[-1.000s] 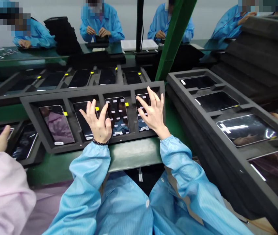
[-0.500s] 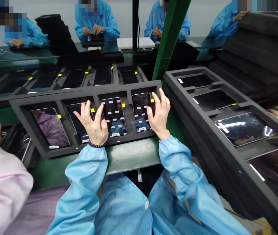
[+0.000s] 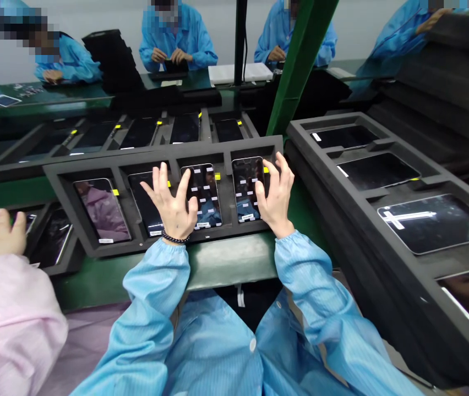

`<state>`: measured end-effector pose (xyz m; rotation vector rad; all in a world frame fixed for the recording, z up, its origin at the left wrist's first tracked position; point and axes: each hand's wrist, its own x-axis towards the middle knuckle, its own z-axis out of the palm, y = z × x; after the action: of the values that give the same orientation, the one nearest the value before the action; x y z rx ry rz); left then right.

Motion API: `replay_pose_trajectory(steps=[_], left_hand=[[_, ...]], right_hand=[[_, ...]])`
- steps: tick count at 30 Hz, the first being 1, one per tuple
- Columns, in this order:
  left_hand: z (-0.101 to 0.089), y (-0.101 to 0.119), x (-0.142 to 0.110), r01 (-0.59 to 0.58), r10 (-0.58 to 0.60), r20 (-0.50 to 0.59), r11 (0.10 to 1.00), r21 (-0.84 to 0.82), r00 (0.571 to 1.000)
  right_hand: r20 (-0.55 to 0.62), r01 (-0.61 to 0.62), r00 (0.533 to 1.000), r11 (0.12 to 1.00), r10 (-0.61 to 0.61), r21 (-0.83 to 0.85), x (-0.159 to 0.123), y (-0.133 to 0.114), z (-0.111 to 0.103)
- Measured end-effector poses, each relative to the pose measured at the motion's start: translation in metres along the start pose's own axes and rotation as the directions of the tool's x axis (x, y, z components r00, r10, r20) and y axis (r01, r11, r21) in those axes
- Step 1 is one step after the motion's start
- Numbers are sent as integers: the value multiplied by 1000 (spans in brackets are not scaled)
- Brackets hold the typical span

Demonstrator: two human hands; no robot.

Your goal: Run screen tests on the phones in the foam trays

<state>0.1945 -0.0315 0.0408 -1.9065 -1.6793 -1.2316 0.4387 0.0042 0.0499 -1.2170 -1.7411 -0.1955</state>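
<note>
A black foam tray (image 3: pixel 139 248) lies in front of me, each pocket holding a dark-screened phone with a yellow tab at its edge. My left hand (image 3: pixel 173 206), fingers spread, hovers over the second phone (image 3: pixel 143 201) and the left edge of the third phone (image 3: pixel 207 190). That third screen shows several small white labels or icons in rows. At the right-hand pocket, my right hand (image 3: pixel 276 192) has its fingers apart beside the fourth phone (image 3: pixel 245 190), thumb by the screen's edge. Whether the fingertips touch glass I cannot tell. The leftmost phone (image 3: pixel 102 212) reflects a pink sleeve.
Another tray (image 3: pixel 369 195) of devices tops a dark stack on the right. Behind mine lies a further phone tray (image 3: pixel 125 142). A green post (image 3: pixel 300 69) rises beyond it. At left, a co-worker's hand (image 3: pixel 1 236) is over a tray. Several people in blue sit opposite.
The whole view has shifted, so tray and hands appear slightly farther right. Both my hands keep nearly the same pose over the phones. The co-worker's hand at left shows more fully.
</note>
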Motion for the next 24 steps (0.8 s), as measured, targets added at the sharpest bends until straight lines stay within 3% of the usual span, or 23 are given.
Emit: replay_pose_trajectory(steps=[7,12,18,24], left_hand=[[0,9,10,-49,50,67,999,-11,997],[3,16,20,-77,84,209,996,-38,974],[-15,14,5,-88,87,-32,996,-31,996],[-23,3,-31,-41,41,8,999,-36,999]], right_hand=[[-1,-4,1000,1000,4,22,0,0,-1],[7,-11,1000,1000,11,26,1,1,-2],[7,4,1000,1000,-4,21,-5,6,-7],[52,69,996,997,-70,18,-20,7,-16]])
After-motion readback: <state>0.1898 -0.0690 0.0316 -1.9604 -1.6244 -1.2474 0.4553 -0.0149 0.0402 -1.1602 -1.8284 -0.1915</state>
